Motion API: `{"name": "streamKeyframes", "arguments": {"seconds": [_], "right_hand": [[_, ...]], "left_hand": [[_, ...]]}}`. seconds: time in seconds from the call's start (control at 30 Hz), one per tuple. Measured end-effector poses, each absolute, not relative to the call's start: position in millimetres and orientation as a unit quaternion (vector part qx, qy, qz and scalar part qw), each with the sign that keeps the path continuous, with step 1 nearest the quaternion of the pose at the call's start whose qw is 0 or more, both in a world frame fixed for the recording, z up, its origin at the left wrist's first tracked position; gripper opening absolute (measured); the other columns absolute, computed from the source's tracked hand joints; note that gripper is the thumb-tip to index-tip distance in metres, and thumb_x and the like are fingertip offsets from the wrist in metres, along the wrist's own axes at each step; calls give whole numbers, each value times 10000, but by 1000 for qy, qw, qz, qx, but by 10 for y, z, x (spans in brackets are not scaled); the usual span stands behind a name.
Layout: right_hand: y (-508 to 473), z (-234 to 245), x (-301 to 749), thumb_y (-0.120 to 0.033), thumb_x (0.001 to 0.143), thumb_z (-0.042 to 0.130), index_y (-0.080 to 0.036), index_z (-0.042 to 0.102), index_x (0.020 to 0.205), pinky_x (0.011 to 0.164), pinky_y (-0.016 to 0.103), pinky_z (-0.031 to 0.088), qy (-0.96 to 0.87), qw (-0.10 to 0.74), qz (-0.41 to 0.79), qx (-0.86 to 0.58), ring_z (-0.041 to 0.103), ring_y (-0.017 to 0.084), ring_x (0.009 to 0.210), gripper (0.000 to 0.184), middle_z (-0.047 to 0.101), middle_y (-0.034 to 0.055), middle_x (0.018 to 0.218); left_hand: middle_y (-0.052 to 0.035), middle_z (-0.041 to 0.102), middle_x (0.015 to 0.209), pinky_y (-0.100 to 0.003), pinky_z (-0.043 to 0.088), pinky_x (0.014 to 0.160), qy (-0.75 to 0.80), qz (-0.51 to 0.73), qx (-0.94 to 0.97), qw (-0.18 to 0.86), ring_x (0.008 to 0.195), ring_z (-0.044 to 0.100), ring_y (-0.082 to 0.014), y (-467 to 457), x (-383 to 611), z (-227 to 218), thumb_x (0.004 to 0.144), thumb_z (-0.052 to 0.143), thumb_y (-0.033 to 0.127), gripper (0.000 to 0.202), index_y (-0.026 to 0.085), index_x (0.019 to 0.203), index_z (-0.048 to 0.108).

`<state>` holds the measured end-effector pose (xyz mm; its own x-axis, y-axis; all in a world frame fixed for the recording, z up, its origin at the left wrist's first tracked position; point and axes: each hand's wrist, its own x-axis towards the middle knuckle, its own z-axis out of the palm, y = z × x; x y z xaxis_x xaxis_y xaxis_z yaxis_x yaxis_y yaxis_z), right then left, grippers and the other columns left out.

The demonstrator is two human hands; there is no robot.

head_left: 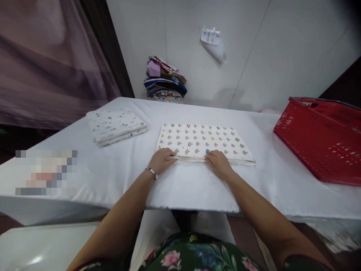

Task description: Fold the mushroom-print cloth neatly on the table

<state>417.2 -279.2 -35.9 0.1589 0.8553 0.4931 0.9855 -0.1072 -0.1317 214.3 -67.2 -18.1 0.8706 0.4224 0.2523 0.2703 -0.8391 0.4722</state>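
Note:
A folded cream cloth with a mushroom print [201, 141] lies flat in the middle of the white-covered table [118, 177]. My left hand [161, 160] grips its near edge at the left corner, fingers curled onto the layers. My right hand [219, 162] pinches the same near edge further right, about the middle of the cloth. A bracelet sits on my left wrist.
A second folded white printed cloth [116, 126] lies at the table's left. A stack of folded coloured fabrics [165, 81] stands at the back by the wall. A red plastic basket [321, 137] sits at the right. A paper note [211, 37] hangs on the wall.

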Motion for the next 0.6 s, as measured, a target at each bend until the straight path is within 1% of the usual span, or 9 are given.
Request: {"name": "streamKeyframes", "arguments": {"seconds": [0.13,0.27,0.43,0.5,0.6], "right_hand": [[-2807,-325,4160,-184,910,405,-185,616,920,764,351,388,-618,239,-174,-728,524,203,874,210,615,91,938],[-2831,-331,4172,-183,907,421,-191,618,904,756,345,389,-647,226,-152,-713,529,201,883,198,621,86,932],[-2853,-345,4182,-191,911,421,-189,627,901,751,343,401,-657,234,-133,-704,530,201,884,206,622,87,923],[-2862,-336,4175,-207,911,426,-190,625,914,759,347,405,-658,238,-121,-704,529,201,887,199,618,86,933],[-2874,-322,4161,-264,893,478,-193,617,950,781,360,407,-657,238,-107,-707,527,209,911,166,609,88,972]], "left_hand": [[-20,650,879,-342,427,798,182,175,942,221,856,568,-195,-673,2145,-174,764,552,381,178,230,809,636],[-17,649,881,-343,426,802,179,179,941,224,860,568,-194,-664,2144,-187,760,560,367,165,230,813,636],[-14,650,894,-345,421,807,183,175,940,230,873,565,-196,-655,2142,-192,756,571,353,150,229,814,633],[-13,649,889,-347,419,804,185,171,940,229,868,564,-197,-653,2142,-192,755,576,350,144,228,811,629],[-13,646,885,-346,419,804,184,173,940,228,866,563,-197,-652,2140,-195,757,579,351,143,230,814,628]]}}
